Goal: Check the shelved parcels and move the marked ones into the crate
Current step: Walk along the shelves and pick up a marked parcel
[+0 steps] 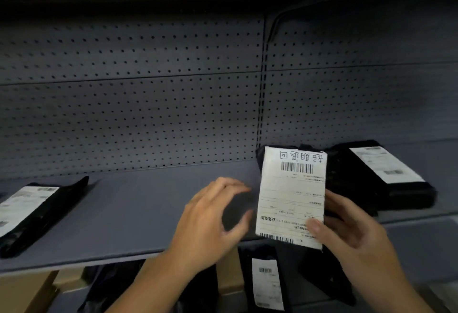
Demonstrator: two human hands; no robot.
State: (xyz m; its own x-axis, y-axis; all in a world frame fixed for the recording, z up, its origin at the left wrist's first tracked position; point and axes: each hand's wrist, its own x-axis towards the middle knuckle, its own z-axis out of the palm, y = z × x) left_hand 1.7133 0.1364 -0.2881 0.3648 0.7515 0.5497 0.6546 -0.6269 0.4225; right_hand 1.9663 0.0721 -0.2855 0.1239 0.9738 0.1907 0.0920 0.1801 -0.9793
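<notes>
The right hand [352, 226] grips the held parcel [332, 183], a black bag, by its lower right corner. The thumb lies across the face of its white shipping label [292, 196] and the fingers wrap behind. The parcel stands upright above the front edge of the shelf [138, 203]. The label faces the camera upside down, with handwritten characters and a barcode at the top.

Just left of it the left hand [210, 216] hovers with its fingers spread and loosely curved, holding nothing. It is blurred, so whether its fingertips touch the parcel's edge cannot be told.

Behind the right hand a second labelled black parcel [386, 176] lies on the shelf. Far to the left of the left hand lies a third black parcel [37, 213]. Below the hands, under the shelf, are a lower parcel [266, 283] and a cardboard box [24, 293]. A pegboard panel [148, 104] backs the shelf.
</notes>
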